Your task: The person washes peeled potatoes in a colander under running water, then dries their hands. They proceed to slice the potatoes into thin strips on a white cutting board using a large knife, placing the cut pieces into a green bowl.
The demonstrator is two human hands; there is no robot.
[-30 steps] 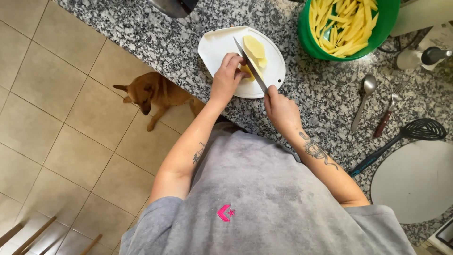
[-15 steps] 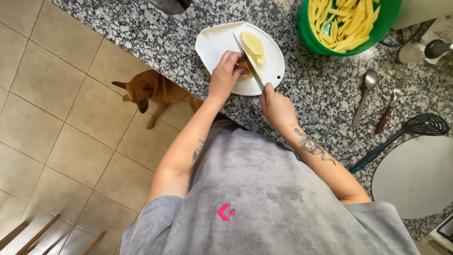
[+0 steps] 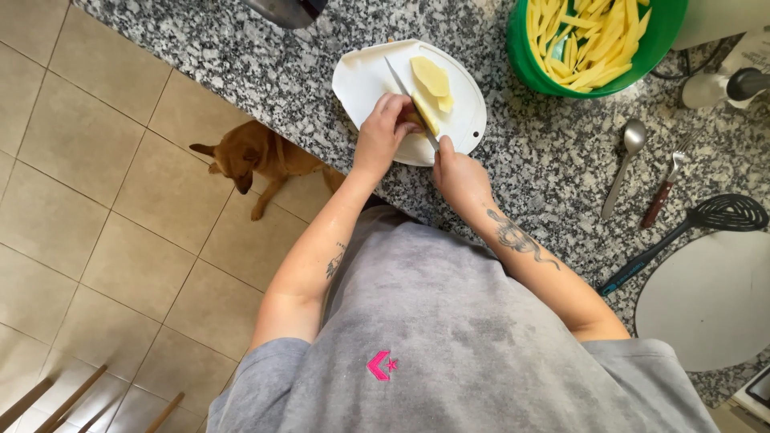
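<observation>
Potato (image 3: pixel 423 112) being cut on a white board (image 3: pixel 365 80)
Left hand (image 3: pixel 383 128) holds it down; right hand (image 3: pixel 459 172) grips the knife (image 3: pixel 411 96).

The right hand (image 3: pixel 457 172) covers the knife's handle completely; only the slim steel blade (image 3: pixel 409 98) shows. The left hand (image 3: pixel 382 128) hides the end of the pale yellow peeled potato piece (image 3: pixel 423 112) it presses on, so its full shape can't be told. The green plastic bowl of potato sticks (image 3: pixel 529 68) is cut off by the top edge. A dark metal pot (image 3: pixel 285 10) up top is barely a sliver. The small brown dog (image 3: pixel 257 160) is half tucked under the speckled granite counter (image 3: pixel 265 76).
</observation>
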